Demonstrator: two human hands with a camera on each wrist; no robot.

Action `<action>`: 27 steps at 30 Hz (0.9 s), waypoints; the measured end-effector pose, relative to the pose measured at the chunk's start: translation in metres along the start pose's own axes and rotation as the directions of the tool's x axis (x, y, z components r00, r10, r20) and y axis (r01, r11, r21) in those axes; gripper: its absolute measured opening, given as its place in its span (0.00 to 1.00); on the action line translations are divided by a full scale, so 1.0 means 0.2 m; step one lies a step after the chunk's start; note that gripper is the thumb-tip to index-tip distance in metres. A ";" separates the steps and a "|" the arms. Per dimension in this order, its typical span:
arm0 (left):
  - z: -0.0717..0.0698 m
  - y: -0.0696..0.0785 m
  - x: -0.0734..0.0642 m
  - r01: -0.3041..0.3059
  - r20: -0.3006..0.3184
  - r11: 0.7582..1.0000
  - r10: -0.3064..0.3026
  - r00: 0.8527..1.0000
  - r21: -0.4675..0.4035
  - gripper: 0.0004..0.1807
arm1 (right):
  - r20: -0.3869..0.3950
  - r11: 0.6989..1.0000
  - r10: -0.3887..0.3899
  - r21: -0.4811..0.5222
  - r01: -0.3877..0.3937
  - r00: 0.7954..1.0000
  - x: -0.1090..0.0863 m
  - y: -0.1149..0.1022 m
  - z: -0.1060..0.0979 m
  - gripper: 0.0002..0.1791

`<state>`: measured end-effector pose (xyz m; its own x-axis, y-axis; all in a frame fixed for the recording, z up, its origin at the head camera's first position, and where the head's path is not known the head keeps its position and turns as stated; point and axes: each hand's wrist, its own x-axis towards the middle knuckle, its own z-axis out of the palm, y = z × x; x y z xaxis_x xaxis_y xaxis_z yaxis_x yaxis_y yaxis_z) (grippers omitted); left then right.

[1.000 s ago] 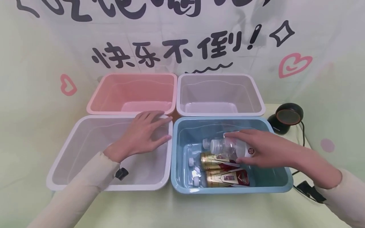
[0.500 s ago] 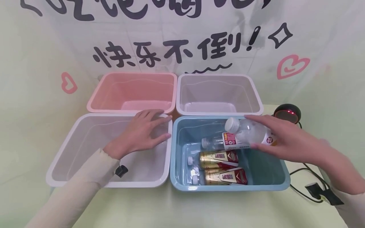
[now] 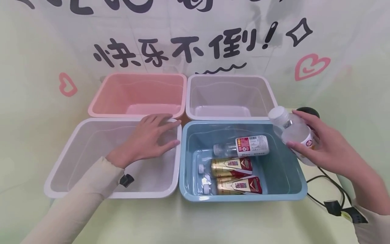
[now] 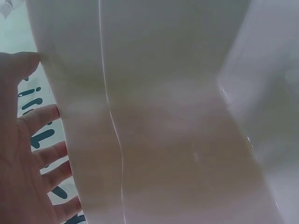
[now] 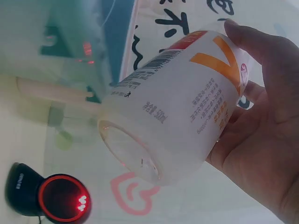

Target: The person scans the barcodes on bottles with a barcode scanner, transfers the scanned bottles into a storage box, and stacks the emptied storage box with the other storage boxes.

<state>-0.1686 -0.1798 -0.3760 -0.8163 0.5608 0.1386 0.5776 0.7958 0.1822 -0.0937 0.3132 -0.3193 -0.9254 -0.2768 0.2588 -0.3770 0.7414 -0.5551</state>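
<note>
My right hand (image 3: 330,145) grips a clear plastic bottle (image 3: 295,132) with a white cap and white label, tilted above the right edge of the blue bin (image 3: 243,197). The right wrist view shows the bottle's base and its orange-marked label (image 5: 210,63). Inside the blue bin lie a white-labelled bottle (image 3: 256,145) and two bottles with gold and red labels (image 3: 231,166). My left hand (image 3: 149,139) is over the front-left pale bin (image 3: 146,195), fingers spread, fingertips at its right rim. In the left wrist view, the fingertips (image 4: 58,150) meet the bin's edge.
A pink bin (image 3: 155,89) and a pale lilac bin (image 3: 228,91) stand behind the front pair. On the right is a black scanner (image 5: 63,196) with a lit red ring, and a black cable (image 3: 333,184) runs along the table.
My right hand has lifted the bottle out of the blue bin and carried it right, tilting its capped end up. The white-labelled bottle beneath is now uncovered. My left hand has stayed put.
</note>
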 end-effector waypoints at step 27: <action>-0.01 0.00 -0.02 0.010 0.005 1.000 -0.010 1.000 0.017 0.39 | -0.227 0.925 0.305 0.301 -0.231 0.925 -0.08 0.33 0.19 0.35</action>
<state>-0.1646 -0.1828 -0.3751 -0.8222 0.5537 0.1320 0.5691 0.8052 0.1666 -0.1053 0.3431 -0.3897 -0.9623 0.1091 0.2492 -0.1460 0.5657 -0.8116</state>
